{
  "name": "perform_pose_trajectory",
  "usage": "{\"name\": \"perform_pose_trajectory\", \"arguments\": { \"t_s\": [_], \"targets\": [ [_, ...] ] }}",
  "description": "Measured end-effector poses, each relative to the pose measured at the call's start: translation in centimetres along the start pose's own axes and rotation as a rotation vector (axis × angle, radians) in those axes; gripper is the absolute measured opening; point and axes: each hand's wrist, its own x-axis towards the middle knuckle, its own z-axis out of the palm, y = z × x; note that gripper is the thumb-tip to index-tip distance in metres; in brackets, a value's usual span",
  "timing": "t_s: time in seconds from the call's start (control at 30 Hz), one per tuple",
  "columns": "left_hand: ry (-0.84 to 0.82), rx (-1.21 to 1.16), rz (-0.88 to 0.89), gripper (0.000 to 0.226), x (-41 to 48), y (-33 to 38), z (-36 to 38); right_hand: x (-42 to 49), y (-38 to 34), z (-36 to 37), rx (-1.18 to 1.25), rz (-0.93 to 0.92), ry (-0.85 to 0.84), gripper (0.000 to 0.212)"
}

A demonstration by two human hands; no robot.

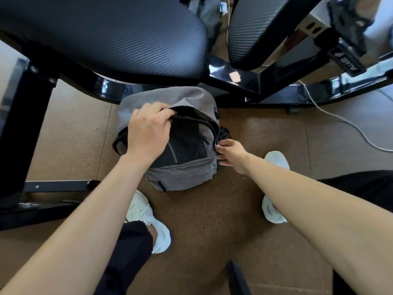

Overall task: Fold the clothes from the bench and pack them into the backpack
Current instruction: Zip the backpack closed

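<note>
A grey backpack (182, 173) stands on the brown floor below the black padded bench (110, 37). Its top is open and dark folded cloth (185, 141) shows inside. My left hand (148, 128) grips the back rim of the opening, fingers curled over the edge. My right hand (230, 154) pinches something small at the right side of the opening, by the zip line; what it pinches is too small to make out. No clothes lie on the visible part of the bench.
The bench's black steel frame (234, 77) crosses just behind the backpack, and a leg bar (57, 186) lies at the left. A white cable (340, 122) trails over the floor at the right. My white shoes (155, 222) stand close in front of the backpack.
</note>
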Motion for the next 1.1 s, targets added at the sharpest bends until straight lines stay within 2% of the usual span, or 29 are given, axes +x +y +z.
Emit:
{"name": "perform_pose_trajectory", "arguments": {
  "t_s": [0.13, 0.3, 0.43, 0.6, 0.7, 0.83, 0.97, 1.1],
  "targets": [
    [-0.012, -0.028, -0.018, 0.023, 0.0, 0.1, -0.1, 0.9, 0.3, 0.4, -0.027, 0.010, 0.047, 0.013],
    [-0.030, -0.077, -0.030, 0.024, -0.1, 0.1, -0.2, 1.4, 0.9, 0.9, 0.110, 0.144, -0.006, 0.036],
    [-0.046, -0.112, -0.038, 0.025, -0.2, -0.2, -0.2, 1.5, 1.2, 1.4, 0.156, 0.081, 0.015, 0.007],
    [-0.040, -0.126, -0.055, 0.024, -0.2, -0.1, -0.3, 1.2, 1.0, 1.5, 0.162, 0.042, -0.024, 0.005],
    [-0.023, -0.147, -0.071, 0.024, -0.1, 0.0, -0.3, 1.4, 0.9, 1.6, 0.128, 0.017, -0.029, 0.018],
    [-0.009, -0.164, -0.092, 0.023, -0.2, -0.1, -0.3, 1.3, 0.8, 1.6, 0.278, 0.035, -0.024, 0.023],
    [-0.010, -0.168, -0.095, 0.022, -0.1, -0.2, -0.3, 0.5, 0.5, 0.0, 0.371, 0.076, -0.187, 0.004],
    [-0.013, -0.176, -0.104, 0.021, 0.0, -0.2, -0.3, -0.4, -0.4, -1.8, 0.270, 0.035, -0.152, 0.018]
  ]
}}
